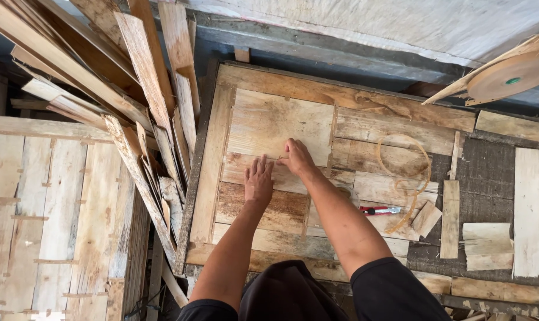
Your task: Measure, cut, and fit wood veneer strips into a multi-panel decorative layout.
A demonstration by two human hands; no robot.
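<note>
Head view is showing a pale sheet of thin wood (279, 128) lying flat in the patchwork panel (222, 196), both hands pressing its lower edge, left hand (258, 180) flat with fingers together, right hand (297, 157) fingertips down; even pressure along the seam would be keeping it flush.

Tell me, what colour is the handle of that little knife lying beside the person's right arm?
Red, with a silvery blade: the utility knife shows in the head view, the only one.

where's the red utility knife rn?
Head view: red utility knife lies on the veneer sheet, right of the right hand's forearm, beside the tape loop.
</note>
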